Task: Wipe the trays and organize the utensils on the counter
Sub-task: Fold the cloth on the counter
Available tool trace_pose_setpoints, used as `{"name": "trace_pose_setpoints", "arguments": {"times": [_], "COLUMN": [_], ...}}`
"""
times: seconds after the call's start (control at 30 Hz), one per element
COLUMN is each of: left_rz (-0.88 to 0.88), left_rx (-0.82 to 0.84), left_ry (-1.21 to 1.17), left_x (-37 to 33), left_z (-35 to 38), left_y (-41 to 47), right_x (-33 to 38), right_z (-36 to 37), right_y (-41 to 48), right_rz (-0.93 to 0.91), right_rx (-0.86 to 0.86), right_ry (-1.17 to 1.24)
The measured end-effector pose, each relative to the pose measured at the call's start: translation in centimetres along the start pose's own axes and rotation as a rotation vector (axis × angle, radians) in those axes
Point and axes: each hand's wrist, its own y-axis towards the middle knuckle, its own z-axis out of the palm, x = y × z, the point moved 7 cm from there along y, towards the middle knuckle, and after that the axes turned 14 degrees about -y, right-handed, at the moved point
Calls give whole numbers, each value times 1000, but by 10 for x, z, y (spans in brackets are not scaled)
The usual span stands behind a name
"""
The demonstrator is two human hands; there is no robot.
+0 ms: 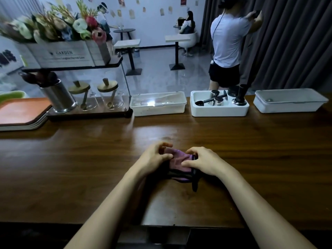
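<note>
A folded purple cloth [179, 163] with a dark edge lies on the wooden counter [89, 159] in front of me. My left hand [155, 158] grips its left side and my right hand [201, 161] pinches its right side. A stack of trays [19, 114], orange on top, sits at the far left. Along the back edge stand a lidded white box [158, 104], an open white box [219, 110] holding dark and metal utensils, and a second lidded white box [289, 101].
A small rack [86, 112] at the back left carries a metal cup of utensils [57, 97] and two glass jars with spoons [97, 97]; a flower crate [62, 53] sits on its top shelf. Behind the counter a person [228, 44] stands by dark curtains.
</note>
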Motion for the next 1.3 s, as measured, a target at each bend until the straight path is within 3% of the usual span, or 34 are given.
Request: {"name": "trace_pose_setpoints", "arguments": {"times": [0.07, 0.2, 0.27, 0.33, 0.43, 0.57, 0.8, 0.9, 1.03, 1.3], "left_rz": [94, 327, 475, 480, 270, 227, 161, 272, 498, 375], "left_rx": [-3, -190, -232, -170, -43, -89, -375, -421, -389, -306], "left_ry": [-47, -89, 16, 165, 300, 310, 279, 285, 520, 550], "left_x": [-6, -30, -43, -35, -5, -2, 13, 10, 7, 29], "left_z": [-6, -31, -38, -36, -30, -33, -34, -33, -20, -23], "left_y": [-1, -3, -12, -21, -34, -33, -12, -15, -37, -38], "right_x": [4, 22, 38, 44, 35, 24, 32, 39, 40, 28], "right_z": [-5, -44, -46, -29, 3, 5, 3, 6, 6, 16], "right_y": [2, -2, -10, -13, -10, -2, 15, 12, 3, 5], "right_rz": [-33, -144, -242, -296, -254, -126, 24, -20, -112, -109], "right_rx": [-17, -514, -653, -598, -367, -217, -423, -487, -538, -278], "right_ry": [94, 25, -126, -241, -212, -74, -14, -43, -109, -370]}}
